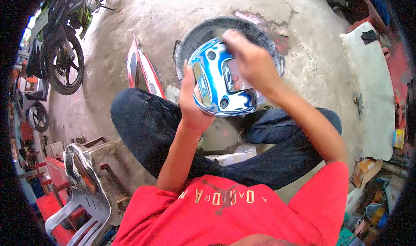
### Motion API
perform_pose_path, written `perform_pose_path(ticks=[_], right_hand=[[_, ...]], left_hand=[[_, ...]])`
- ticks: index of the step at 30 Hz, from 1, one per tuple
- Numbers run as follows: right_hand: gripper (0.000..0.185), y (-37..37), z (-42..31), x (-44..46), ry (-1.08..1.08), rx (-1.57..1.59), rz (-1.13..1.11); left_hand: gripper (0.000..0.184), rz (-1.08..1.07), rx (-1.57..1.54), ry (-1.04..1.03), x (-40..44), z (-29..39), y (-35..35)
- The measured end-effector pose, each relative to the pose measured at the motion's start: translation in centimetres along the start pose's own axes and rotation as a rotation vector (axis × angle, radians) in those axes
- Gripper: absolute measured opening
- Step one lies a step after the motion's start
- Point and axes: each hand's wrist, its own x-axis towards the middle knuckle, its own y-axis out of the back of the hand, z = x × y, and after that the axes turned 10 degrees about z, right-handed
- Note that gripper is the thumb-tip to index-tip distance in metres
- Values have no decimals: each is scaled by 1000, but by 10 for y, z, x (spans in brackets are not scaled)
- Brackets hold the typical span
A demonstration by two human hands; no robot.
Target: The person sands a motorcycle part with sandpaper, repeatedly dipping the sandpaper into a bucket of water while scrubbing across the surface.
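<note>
A glossy blue-and-white motorcycle body panel [239,100], with round holes and a wide cut-out, is tilted above a black tub [187,41]. My left hand [195,104] grips the panel's left edge, thumb on the near side. Fingertips show through the cut-out; whose they are is hard to tell. At the panel's upper right edge is my right hand [248,57], slightly blurred, its fingers curled. Something small and greyish shows at its fingertips, too smeared to name.
A red-and-white pointed panel [151,75] lies on the concrete floor left of the tub. Motorcycles [65,59] stand at the far left. A grey plastic chair [89,194] is at lower left. A long pale panel [372,90] and clutter line the right side.
</note>
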Motion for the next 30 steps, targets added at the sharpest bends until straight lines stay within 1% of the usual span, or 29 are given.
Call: perform_pose_path(ticks=[1, 3, 4, 5, 6, 7, 8, 9, 10, 11, 12, 13, 14, 15, 17, 18, 20, 21, 22, 23, 25, 26, 27, 28, 29, 30], right_hand=[[41, -1, 13, 10, 21, -100, 60], [43, -11, -5, -11, 152, -58, 69], [43, -13, -27, -20, 254, -19, 53], [43, -10, -42, -25, 285, 60, 31], [42, -11, -33, -23, 286, 18, 30], [42, -8, -14, -16, 282, -27, 28], [39, 1, 22, 8, -67, -64, -14], [37, -4, 35, 4, -75, -108, -39], [39, -6, 17, 0, 11, -84, -8], [41, -11, -9, -12, 98, -54, 10], [45, -13, -24, -21, 238, -12, -11], [50, -8, -40, -23, 245, 91, -18], [49, -11, -27, -21, 256, 44, -8], [48, -9, -7, -15, 265, -8, 6], [44, 2, 31, 5, -53, -58, -57], [44, 7, 25, 6, -161, -39, -107], [44, 3, 3, 0, -48, -50, -74], [44, -6, -16, -14, 170, -72, -5], [47, -6, -34, -22, 248, 11, -24], [50, -4, -39, -22, 262, 63, -50], [48, 1, -9, -11, 239, -95, -32], [46, 10, 2, 0, 112, -8, -27], [43, 11, 15, 10, -93, -77, -43], [42, 7, 17, 4, -74, -49, -24], [41, 3, 17, -2, -56, -21, -3], [42, -3, 0, -9, 116, -66, 27]], left_hand=[[69, 14, 78, 4, -1, -2, 1], [67, 309, 17, -122, 3, -11, -14], [66, 312, -85, -122, 4, -10, -16], [65, 320, -178, -117, 3, -7, -18], [65, 321, -140, -126, 3, -6, -22], [66, 153, -189, -11, -1, -4, -12], [66, 52, -134, 18, -2, -5, -8], [66, -50, -80, 42, -2, -6, -5], [66, -51, -72, 44, 2, -7, -4], [66, 45, -121, -12, 5, -8, -6], [67, 152, -170, -68, 5, -8, -13], [67, 256, -211, -121, 5, -6, -19], [67, 345, -126, -129, 5, -6, -23], [68, 252, -74, -27, 0, -2, -20], [67, -189, -67, 85, 6, -2, 11], [68, -146, -64, 68, 4, -2, 9], [70, -70, -54, 25, 5, 1, 1], [71, 90, -117, -37, 6, 0, -6], [73, 251, -177, -96, 8, -1, -15], [75, 415, -232, -152, 8, -1, -19], [73, 84, -181, -29, 5, 2, -8], [73, -84, -159, 33, 5, 4, 0], [72, -254, -141, 90, 5, 5, 3], [72, -254, -112, 80, 7, 6, 3], [74, -57, -165, 33, 6, 3, -1], [76, 141, -220, -22, 5, 2, -20]])
